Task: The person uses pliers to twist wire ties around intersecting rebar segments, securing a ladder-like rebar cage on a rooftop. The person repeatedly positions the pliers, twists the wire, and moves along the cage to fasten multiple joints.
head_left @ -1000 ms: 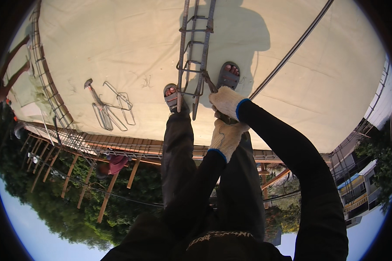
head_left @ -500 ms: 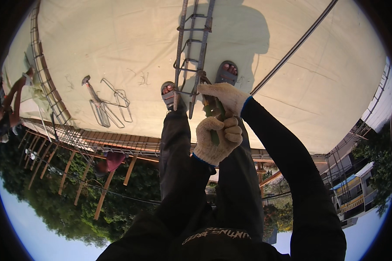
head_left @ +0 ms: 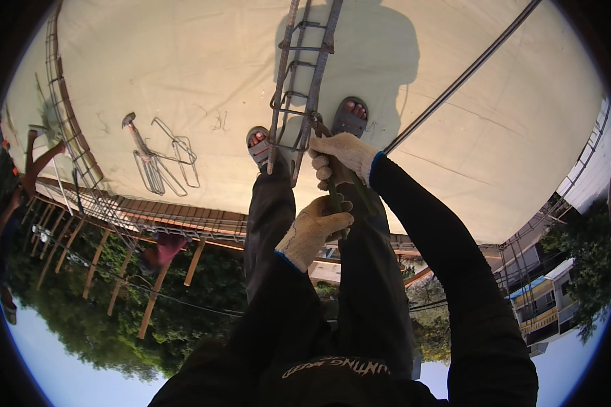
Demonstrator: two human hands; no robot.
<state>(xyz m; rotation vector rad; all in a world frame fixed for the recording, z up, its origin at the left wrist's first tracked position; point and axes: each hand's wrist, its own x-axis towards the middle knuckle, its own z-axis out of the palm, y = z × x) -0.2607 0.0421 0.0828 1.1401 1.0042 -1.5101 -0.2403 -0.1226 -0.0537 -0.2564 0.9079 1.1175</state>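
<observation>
Two coarse knit gloves [head_left: 302, 245] — left hand [head_left: 316, 222] and right hand [head_left: 344, 152] around one green-handled tool [head_left: 335, 193] beside ribbed steel bars [head_left: 318, 71].

Deck [head_left: 204, 54], one: broad, pale cream, lightly creased, a few thin dark lines at my right. Upon it: my left sandal [head_left: 258, 149] and right sandal [head_left: 349, 121], grey, open-toed, worn, set apart. Rebar cage [head_left: 323, 62], one, long bars with cross-ties, running away from me between my feet; whether its near end touches the deck I cannot tell. Hammer [head_left: 138, 140], one, at my left, head pointing away, handle meeting a cluster of bent steel hoops [head_left: 155, 173]. Wire scraps [head_left: 219, 122], thin, between hammer and cage. Long dark rod [head_left: 465, 74], slanting away to my right.
</observation>
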